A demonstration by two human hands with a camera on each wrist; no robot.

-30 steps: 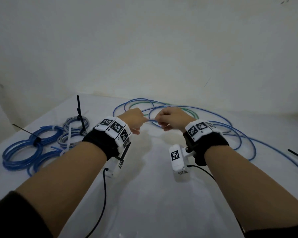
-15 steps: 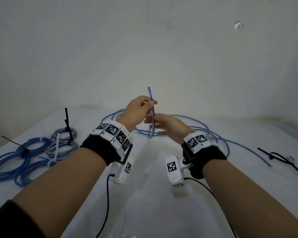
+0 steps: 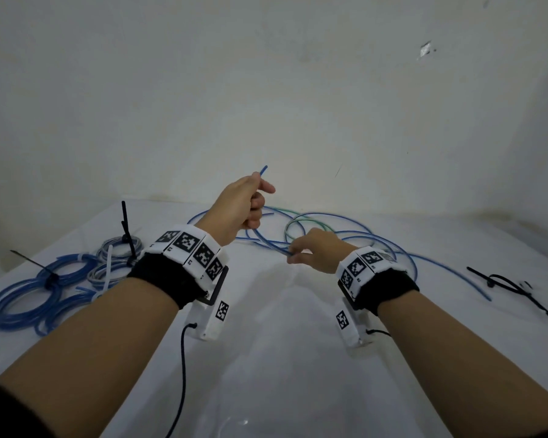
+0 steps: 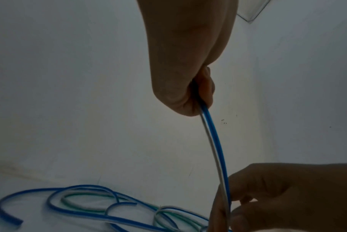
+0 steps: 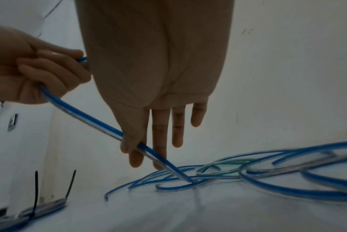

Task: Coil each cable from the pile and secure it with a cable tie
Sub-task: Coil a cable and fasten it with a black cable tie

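A blue cable (image 3: 263, 170) with a clear stripe runs between my hands above the white table (image 3: 282, 374). My left hand (image 3: 256, 199) is raised and grips it in a fist, with the cable's short end sticking up past the thumb. My right hand (image 3: 293, 256) is lower and to the right, pinching the same cable between thumb and forefinger. In the right wrist view its other fingers (image 5: 177, 133) hang straight, and the cable (image 5: 89, 117) slopes down into the loose pile (image 5: 268, 174). The left wrist view shows the cable (image 4: 216, 141) hanging from the fist to the right hand (image 4: 268, 196).
The loose pile of blue and green cables (image 3: 355, 230) lies behind my hands. Several coiled, tied cables (image 3: 23, 298) sit at the left, some with tie tails standing up. Loose black cable ties (image 3: 510, 287) lie at the right. A wall closes off the back.
My left hand has lifted the cable end up and to the left. My right hand has slid down along the cable toward the pile and now pinches it lower.
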